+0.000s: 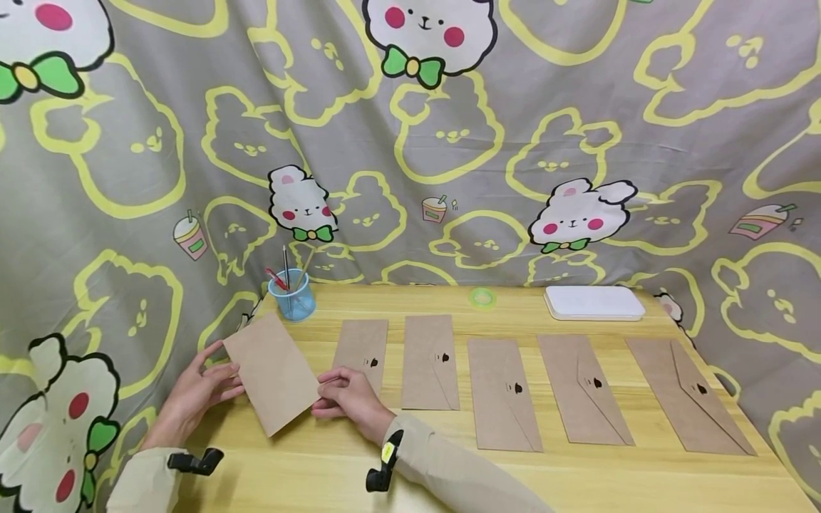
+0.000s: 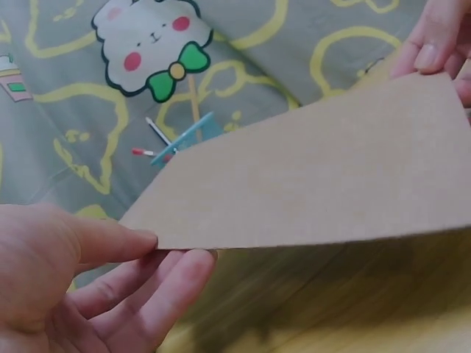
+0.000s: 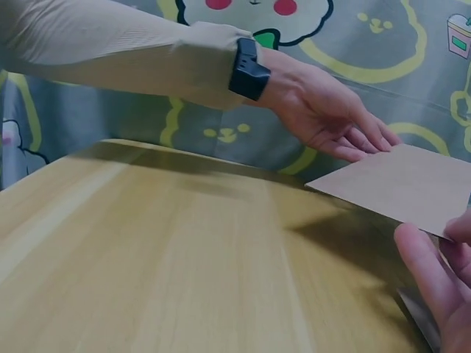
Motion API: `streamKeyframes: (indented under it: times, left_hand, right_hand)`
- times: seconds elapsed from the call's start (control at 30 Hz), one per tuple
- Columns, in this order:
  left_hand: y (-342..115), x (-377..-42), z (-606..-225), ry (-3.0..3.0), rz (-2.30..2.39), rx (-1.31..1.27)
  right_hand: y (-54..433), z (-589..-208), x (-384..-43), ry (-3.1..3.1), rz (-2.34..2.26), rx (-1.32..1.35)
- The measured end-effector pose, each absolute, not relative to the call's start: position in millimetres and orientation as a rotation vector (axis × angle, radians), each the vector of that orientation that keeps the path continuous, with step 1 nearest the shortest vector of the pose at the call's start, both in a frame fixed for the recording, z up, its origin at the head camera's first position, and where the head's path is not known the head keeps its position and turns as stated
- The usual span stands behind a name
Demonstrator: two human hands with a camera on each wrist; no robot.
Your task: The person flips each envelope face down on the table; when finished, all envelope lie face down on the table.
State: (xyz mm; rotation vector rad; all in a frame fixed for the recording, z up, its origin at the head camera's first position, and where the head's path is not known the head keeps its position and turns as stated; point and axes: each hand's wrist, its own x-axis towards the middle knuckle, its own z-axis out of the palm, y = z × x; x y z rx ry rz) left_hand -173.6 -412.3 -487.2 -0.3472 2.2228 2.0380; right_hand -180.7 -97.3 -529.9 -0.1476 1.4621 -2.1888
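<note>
A brown kraft-paper envelope (image 1: 272,374), plain face up, is held above the left part of the table between both hands. My left hand (image 1: 195,392) pinches its left edge; the left wrist view shows the thumb on top and fingers (image 2: 184,276) below. On the opposite edge, my right hand (image 1: 353,402) pinches with thumb and fingers near a corner. Just beyond the right hand lies a brown envelope (image 1: 362,349) with a small black print, partly covered by that hand. Whatever is on the underside of the held envelope is hidden.
Several more envelopes, such as the rightmost one (image 1: 680,406), lie in a row to the right on the wooden table (image 1: 308,474). A blue pen cup (image 1: 296,303) with pens stands at the back left. At the back right lies a white case (image 1: 593,303). A patterned curtain (image 1: 462,235) encloses the table.
</note>
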Motion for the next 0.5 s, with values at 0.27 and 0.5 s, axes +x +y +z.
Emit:
streamKeyframes:
  times: [0.27, 0.5]
  left_hand:
    - [-416, -181, -481, 2.289, 1.92, -0.354]
    - [-419, -186, -477, 2.35, 1.781, -0.308]
  right_hand:
    - [-103, -528, -171, 1.497, -2.101, -0.173]
    - [-109, -529, -166, 1.497, -2.069, -0.162]
